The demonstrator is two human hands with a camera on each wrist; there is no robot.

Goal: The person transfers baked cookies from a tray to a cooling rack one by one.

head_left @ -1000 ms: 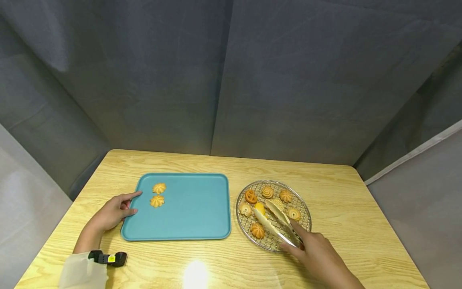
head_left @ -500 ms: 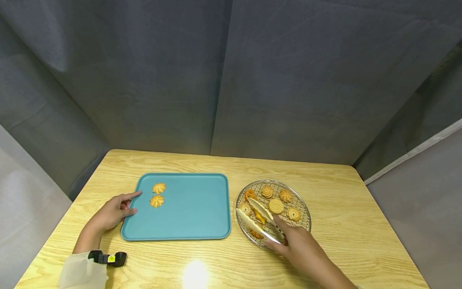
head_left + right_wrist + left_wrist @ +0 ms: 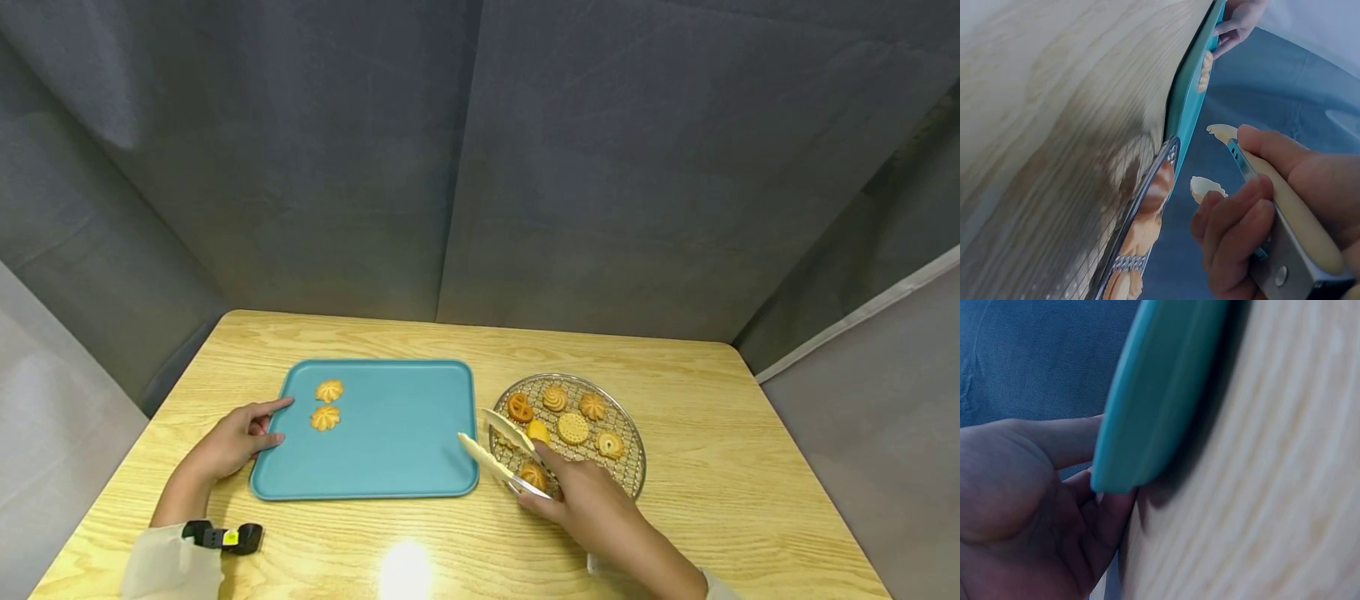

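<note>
My right hand [image 3: 592, 504] grips a pair of tongs [image 3: 501, 467] with cream tips. The tongs' tips stand apart with nothing between them, above the gap between the round wire rack [image 3: 636, 483] and the blue tray [image 3: 405, 433]. In the right wrist view, fingers and thumb wrap the handles of the tongs [image 3: 1297, 231]. My left hand [image 3: 228, 442] holds the left rim of the tray; the left wrist view shows the tray edge [image 3: 1147, 425] between thumb and fingers. Two flower-shaped cookies, an upper cookie [image 3: 329, 391] and a lower cookie [image 3: 325, 417], lie on the tray's left part.
Several cookies lie on the rack, among them a pretzel-shaped cookie [image 3: 520, 407], a swirled cookie [image 3: 555, 397], a round dotted cookie [image 3: 572, 428] and a yellow piece [image 3: 537, 431]. The tongs partly cover one at the rack's left. A grey curtain [image 3: 337, 167] hangs behind the wooden table [image 3: 712, 433].
My right hand has carried the tongs left, from over the rack's middle to past its left rim. My left hand and the tray have stayed put.
</note>
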